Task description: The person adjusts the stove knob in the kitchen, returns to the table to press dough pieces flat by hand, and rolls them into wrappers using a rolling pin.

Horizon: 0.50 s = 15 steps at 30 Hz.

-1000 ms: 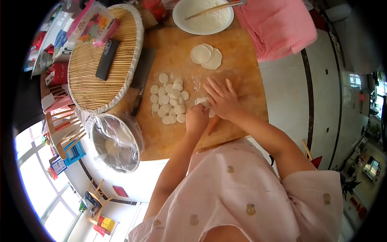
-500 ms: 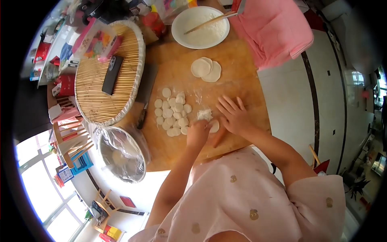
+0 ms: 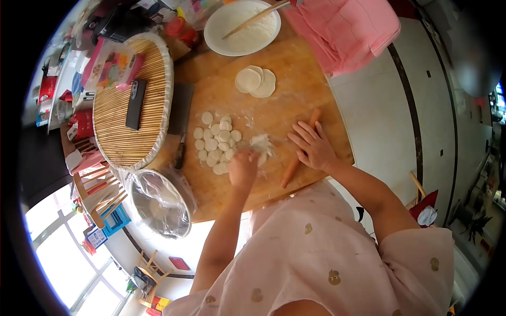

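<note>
A pile of small flattened dough pieces (image 3: 212, 142) lies on the wooden board (image 3: 211, 79). Against its right side is my left hand (image 3: 244, 166), fingers pinched on what looks like a dough wrapper (image 3: 262, 159), partly hidden and blurred. White flour (image 3: 260, 141) is heaped just beyond those fingers. My right hand (image 3: 314, 147) rests with fingers spread over the middle of a wooden rolling pin (image 3: 291, 173), which lies slanted on the board. Farther back, several thin round wrappers (image 3: 255, 81) overlap.
A white bowl of flour (image 3: 242, 47) with chopsticks stands at the back. On the left are a round reed tray (image 3: 113, 121) holding a dark phone-like object (image 3: 136, 104), a cleaver (image 3: 181, 108) and a plastic-covered metal bowl (image 3: 158, 205). Pink cloth (image 3: 348, 31) hangs at the back right.
My left hand has shifted left, toward the small dough pieces, with the wrapper beside the flour. My right hand now lies over the rolling pin, whose slant has changed. The view has also moved.
</note>
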Available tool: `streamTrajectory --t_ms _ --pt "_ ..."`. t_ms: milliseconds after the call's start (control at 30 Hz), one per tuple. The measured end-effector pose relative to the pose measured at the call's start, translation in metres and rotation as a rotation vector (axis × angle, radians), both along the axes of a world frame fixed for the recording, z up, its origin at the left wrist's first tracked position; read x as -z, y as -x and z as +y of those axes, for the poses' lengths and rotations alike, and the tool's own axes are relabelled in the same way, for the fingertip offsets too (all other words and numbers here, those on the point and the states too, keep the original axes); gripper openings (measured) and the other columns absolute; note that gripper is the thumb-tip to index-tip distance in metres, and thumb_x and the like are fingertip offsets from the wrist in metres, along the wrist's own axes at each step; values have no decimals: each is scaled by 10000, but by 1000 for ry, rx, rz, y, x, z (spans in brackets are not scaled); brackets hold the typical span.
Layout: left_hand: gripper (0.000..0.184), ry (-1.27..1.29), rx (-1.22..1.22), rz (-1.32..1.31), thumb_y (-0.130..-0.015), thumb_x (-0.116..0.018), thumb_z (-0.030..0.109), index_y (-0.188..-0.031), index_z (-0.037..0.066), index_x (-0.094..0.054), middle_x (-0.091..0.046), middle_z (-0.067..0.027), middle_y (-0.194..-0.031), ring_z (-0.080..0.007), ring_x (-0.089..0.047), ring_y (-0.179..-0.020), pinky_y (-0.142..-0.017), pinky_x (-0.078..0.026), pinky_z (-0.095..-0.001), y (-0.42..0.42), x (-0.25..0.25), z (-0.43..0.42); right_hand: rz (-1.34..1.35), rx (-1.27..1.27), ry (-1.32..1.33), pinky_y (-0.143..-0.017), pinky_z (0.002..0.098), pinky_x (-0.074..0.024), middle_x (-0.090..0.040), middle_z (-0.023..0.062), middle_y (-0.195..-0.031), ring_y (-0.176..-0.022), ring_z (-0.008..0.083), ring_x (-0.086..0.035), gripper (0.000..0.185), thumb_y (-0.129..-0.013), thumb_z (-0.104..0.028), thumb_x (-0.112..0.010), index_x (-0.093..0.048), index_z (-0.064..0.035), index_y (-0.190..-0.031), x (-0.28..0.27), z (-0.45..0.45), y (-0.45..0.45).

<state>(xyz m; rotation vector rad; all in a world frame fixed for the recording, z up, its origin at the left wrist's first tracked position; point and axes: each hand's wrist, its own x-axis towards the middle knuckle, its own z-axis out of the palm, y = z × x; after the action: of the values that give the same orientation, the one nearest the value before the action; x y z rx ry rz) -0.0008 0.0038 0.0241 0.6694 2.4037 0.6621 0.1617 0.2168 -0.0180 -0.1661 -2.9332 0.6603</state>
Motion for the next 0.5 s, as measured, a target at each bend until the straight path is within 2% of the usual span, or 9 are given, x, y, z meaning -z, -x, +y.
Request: streamTrajectory --t_ms 67,167,200,300,400,500 --pt "152 69 -69 41 -868 -727 190 -957 67 -715 -704 -152 -980 -378 -670 -916 -760 -539 -467 14 -6 9 -12 -4 -25 -1187 597 -245 -432 87 -1564 -1466 259 -366 502 -937 -293 -539 -544 -150 -1418 -2 -1 0" --pt "149 -153 33 92 -860 -736 177 -946 58 -712 -706 -155 -945 -385 -675 -874 -738 -543 -466 -7 16 14 -1 -8 -31 -1184 590 -271 -455 95 -1547 -1454 259 -384 498 -928 -282 -559 -559 -125 -1401 -6 2 4" --pt "156 -84 76 52 -859 -729 166 -967 54 -715 -703 -161 -933 -383 -678 -870 -739 -545 -462 -14 14 14 0 -8 -23 -1185 583 -274 -466 97 -1540 -1450 260 -391 496 -924 -276 -564 -568 -114 -1393 -8 2 2" --pt "166 -83 -36 -188 -856 -712 129 -1006 59 -720 -712 -164 -937 -370 -686 -875 -754 -547 -456 -17 1 16 54 -43 81 -1189 553 -286 -503 116 -1512 -1441 263 -409 487 -904 -243 -589 -596 -55 -1353 -14 11 10" --pt "188 -282 -130 -211 -845 -702 104 -1024 61 -734 -723 -172 -919 -356 -699 -881 -768 -550 -446 -16 10 27 72 27 -30 -1188 531 -298 -519 138 -1497 -1437 266 -420 478 -893 -216 -605 -610 -5 -1321 -15 16 18" --pt "161 -256 24 -23 -850 -696 96 -1000 62 -744 -726 -177 -887 -369 -704 -832 -747 -557 -448 -19 5 38 11 21 -87 -1192 534 -288 -505 145 -1511 -1448 253 -410 486 -900 -220 -609 -597 13 -1327 -23 12 28"
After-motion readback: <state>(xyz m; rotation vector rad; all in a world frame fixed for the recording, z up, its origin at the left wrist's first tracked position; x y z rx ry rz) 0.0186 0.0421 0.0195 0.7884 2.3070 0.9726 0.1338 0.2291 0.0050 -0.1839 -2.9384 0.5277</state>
